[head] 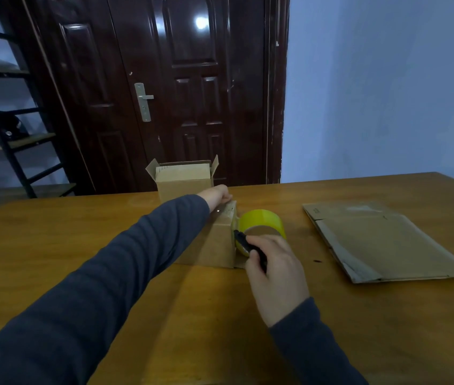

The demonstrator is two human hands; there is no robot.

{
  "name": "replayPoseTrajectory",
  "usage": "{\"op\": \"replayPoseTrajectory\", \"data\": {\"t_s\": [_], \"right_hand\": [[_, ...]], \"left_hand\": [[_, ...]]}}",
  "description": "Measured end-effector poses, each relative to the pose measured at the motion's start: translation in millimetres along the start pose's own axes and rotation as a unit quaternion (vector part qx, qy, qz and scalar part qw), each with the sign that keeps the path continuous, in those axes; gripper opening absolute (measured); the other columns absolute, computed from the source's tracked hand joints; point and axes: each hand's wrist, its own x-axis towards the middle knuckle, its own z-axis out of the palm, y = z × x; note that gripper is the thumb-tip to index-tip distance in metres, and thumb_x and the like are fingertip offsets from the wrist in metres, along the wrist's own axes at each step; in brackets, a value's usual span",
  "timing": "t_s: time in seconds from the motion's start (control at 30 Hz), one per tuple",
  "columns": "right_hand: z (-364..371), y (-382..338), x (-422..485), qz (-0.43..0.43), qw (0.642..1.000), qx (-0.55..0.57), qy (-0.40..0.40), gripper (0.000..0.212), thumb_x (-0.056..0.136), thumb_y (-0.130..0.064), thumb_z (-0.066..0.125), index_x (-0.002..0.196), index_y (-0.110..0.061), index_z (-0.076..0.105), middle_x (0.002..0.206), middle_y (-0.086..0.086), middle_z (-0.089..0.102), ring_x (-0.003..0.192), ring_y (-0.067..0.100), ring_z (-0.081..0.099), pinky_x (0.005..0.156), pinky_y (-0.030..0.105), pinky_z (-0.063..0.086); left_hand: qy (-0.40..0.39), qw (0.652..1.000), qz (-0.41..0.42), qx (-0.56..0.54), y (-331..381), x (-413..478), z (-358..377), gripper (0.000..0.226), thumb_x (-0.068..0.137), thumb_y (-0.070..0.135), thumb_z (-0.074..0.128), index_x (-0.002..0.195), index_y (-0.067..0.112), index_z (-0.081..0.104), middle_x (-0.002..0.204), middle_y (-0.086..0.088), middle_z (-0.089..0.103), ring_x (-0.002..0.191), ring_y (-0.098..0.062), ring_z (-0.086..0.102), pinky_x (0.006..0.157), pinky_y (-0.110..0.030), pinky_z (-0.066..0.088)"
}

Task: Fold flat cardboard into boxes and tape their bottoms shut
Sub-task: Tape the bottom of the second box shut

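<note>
Yellow tape roll (262, 222) sits just beside box (214, 243) on table (331, 329). R hand (276, 270) grips black cutter (241, 240) at the tape; L hand (216, 194) steadies box top, finger curl I can't tell. Risk, I judge: box shifts, blade slips into cardboard.

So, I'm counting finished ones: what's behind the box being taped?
An open-topped box stands behind it, flaps up, near the table's far edge. The left hand covers its lower right corner; its bottom cannot be seen.
</note>
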Motion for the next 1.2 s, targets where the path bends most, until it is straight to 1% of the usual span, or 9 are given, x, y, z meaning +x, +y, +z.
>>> {"op": "replayPoseTrajectory", "data": {"t_s": [0.1, 0.23, 0.33, 0.47, 0.6, 0.77, 0.9, 1.0, 1.2], "right_hand": [[-15, 10, 3, 0.019, 0.999, 0.000, 0.050, 0.032, 0.095, -0.012, 0.048, 0.124, -0.016, 0.058, 0.113, -0.009, 0.049, 0.097, -0.001, 0.047, 0.076, 0.001, 0.037], [-30, 38, 17, 0.098, 0.989, -0.048, 0.099, 0.033, 0.095, -0.010, 0.045, 0.126, -0.011, 0.057, 0.119, 0.004, 0.051, 0.093, 0.008, 0.048, 0.078, 0.015, 0.038], [-30, 61, 24, 0.176, 0.972, -0.154, 0.039, 0.037, 0.095, -0.012, 0.045, 0.132, -0.011, 0.048, 0.127, 0.009, 0.050, 0.100, 0.022, 0.055, 0.078, 0.030, 0.045], [-26, 79, 22, 0.226, 0.941, -0.249, -0.046, 0.042, 0.095, -0.017, 0.047, 0.136, -0.016, 0.039, 0.134, 0.006, 0.048, 0.114, 0.024, 0.053, 0.088, 0.035, 0.047], [-25, 82, 29, 0.223, 0.911, -0.340, -0.073, 0.034, 0.095, -0.033, 0.043, 0.125, -0.019, 0.047, 0.129, 0.004, 0.056, 0.121, 0.026, 0.048, 0.099, 0.040, 0.041], [-3, 78, 56, 0.123, 0.974, -0.177, -0.072, 0.080, 0.085, -0.051, 0.058, 0.149, -0.025, 0.018, 0.148, 0.004, 0.037, 0.136, 0.024, 0.034, 0.109, 0.046, 0.035], [12, 84, 68, 0.085, 0.984, -0.113, -0.104, 0.075, 0.090, -0.024, 0.060, 0.147, -0.042, 0.014, 0.142, 0.003, 0.043, 0.122, 0.023, 0.048, 0.099, 0.044, 0.046], [11, 88, 70, 0.049, 0.980, -0.174, -0.078, 0.070, 0.089, -0.014, 0.057, 0.144, -0.042, 0.022, 0.138, 0.003, 0.043, 0.114, 0.023, 0.053, 0.087, 0.037, 0.052], [4, 93, 72, 0.040, 0.959, -0.280, -0.002, 0.079, 0.083, -0.005, 0.063, 0.147, -0.032, 0.026, 0.144, 0.006, 0.039, 0.126, 0.025, 0.043, 0.096, 0.034, 0.045]], "left_hand": [[0.005, 0.999, -0.012, 0.031, -8, 10, 7, 0.050, 0.101, 0.028, 0.040, 0.139, -0.004, 0.038, 0.146, -0.020, 0.040, 0.124, -0.028, 0.045, 0.109, -0.034, 0.028], [0.065, 0.971, 0.083, 0.216, -29, 12, 14, 0.057, 0.090, 0.057, 0.039, 0.138, 0.026, 0.044, 0.147, -0.002, 0.040, 0.137, -0.027, 0.030, 0.115, -0.048, 0.008], [0.125, 0.942, 0.132, 0.283, -37, 12, 23, 0.050, 0.089, 0.053, 0.040, 0.133, 0.029, 0.043, 0.141, -0.001, 0.046, 0.135, -0.024, 0.033, 0.116, -0.052, 0.008], [0.153, 0.929, 0.149, 0.302, -40, 9, 29, 0.043, 0.090, 0.047, 0.039, 0.128, 0.029, 0.043, 0.136, -0.001, 0.050, 0.131, -0.024, 0.038, 0.115, -0.052, 0.011], [0.148, 0.936, 0.146, 0.286, -40, 8, 27, 0.044, 0.094, 0.050, 0.030, 0.129, 0.028, 0.044, 0.138, -0.001, 0.049, 0.133, -0.023, 0.036, 0.115, -0.052, 0.010], [0.146, 0.941, 0.147, 0.268, -41, 9, 27, 0.046, 0.097, 0.047, 0.018, 0.129, 0.027, 0.044, 0.140, -0.001, 0.048, 0.134, -0.022, 0.035, 0.115, -0.052, 0.009], [0.140, 0.929, 0.148, 0.307, -40, 9, 28, 0.048, 0.092, 0.054, 0.030, 0.131, 0.028, 0.042, 0.139, -0.001, 0.048, 0.134, -0.024, 0.035, 0.115, -0.053, 0.011], [0.163, 0.921, 0.153, 0.318, -41, 7, 31, 0.047, 0.085, 0.049, 0.045, 0.128, 0.029, 0.042, 0.135, -0.001, 0.051, 0.131, -0.024, 0.038, 0.115, -0.053, 0.012], [0.155, 0.920, 0.124, 0.337, -32, 9, 33, 0.061, 0.078, 0.042, 0.056, 0.133, 0.024, 0.037, 0.139, -0.005, 0.047, 0.137, -0.029, 0.033, 0.114, -0.059, 0.010]]}}
